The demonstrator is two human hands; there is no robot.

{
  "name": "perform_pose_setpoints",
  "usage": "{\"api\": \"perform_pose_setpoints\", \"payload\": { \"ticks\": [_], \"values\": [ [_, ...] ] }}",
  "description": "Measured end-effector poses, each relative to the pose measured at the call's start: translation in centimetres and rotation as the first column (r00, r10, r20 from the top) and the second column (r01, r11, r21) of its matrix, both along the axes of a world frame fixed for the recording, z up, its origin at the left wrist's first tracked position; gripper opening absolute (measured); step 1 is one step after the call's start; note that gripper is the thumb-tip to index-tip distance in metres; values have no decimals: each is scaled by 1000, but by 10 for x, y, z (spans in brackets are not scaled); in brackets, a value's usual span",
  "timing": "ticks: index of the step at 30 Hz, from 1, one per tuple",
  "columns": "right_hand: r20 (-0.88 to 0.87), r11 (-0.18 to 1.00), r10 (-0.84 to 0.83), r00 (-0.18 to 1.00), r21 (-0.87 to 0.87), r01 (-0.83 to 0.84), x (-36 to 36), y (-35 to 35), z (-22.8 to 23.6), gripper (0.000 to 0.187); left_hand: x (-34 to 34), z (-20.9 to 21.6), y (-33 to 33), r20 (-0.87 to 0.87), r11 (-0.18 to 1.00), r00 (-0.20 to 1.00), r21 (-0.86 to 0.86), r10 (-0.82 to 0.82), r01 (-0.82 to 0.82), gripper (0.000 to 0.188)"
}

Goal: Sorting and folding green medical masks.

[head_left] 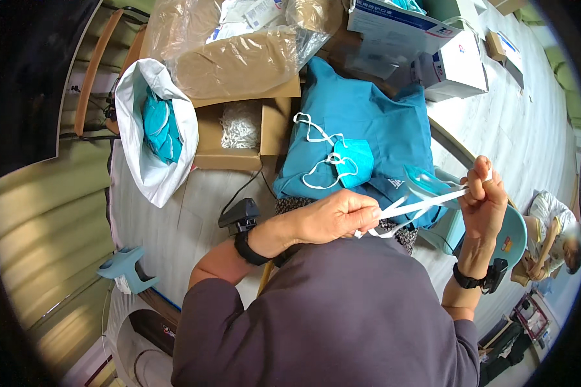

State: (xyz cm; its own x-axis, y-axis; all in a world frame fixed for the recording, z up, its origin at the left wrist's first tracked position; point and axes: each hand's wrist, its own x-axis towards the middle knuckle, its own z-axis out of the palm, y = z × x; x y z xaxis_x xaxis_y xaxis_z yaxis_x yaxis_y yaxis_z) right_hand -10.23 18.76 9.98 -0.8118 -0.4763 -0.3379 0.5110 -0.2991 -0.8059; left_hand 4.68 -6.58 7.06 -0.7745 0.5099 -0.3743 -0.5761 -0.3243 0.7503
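My left hand [344, 217] is closed in a pinch on white elastic straps [412, 208] in front of my chest. Those straps stretch across to my right hand [485, 195], whose fingers are curled shut around their other end. Between the two hands a teal face mask [425, 180] hangs on the straps, tilted and partly behind them. A second teal mask [358, 161] with loose white ear straps lies just beyond my hands on a blue-teal cloth [374, 97] spread over my lap.
To the left, a white sack [186, 151] holds teal masks. Beside it an open cardboard box [269, 132] contains a heap of white straps. Plastic-wrapped goods [239, 64] and white cartons [455, 71] stand further off. Blue stools [119, 267] are on both sides; another person [549, 235] sits at right.
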Motion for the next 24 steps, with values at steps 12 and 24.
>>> {"api": "perform_pose_setpoints", "payload": {
  "ticks": [12, 24],
  "values": [
    [188, 969, -94, 978, -208, 133, -11, 35, -11, 9, 14, -6, -15, -174, 995, 983, -93, -63, 47, 34],
    [21, 992, -126, 992, -24, 127, -17, 35, -14, 15, 16, -25, -28, -171, 990, 984, 116, -54, 75, 27]
  ]
}}
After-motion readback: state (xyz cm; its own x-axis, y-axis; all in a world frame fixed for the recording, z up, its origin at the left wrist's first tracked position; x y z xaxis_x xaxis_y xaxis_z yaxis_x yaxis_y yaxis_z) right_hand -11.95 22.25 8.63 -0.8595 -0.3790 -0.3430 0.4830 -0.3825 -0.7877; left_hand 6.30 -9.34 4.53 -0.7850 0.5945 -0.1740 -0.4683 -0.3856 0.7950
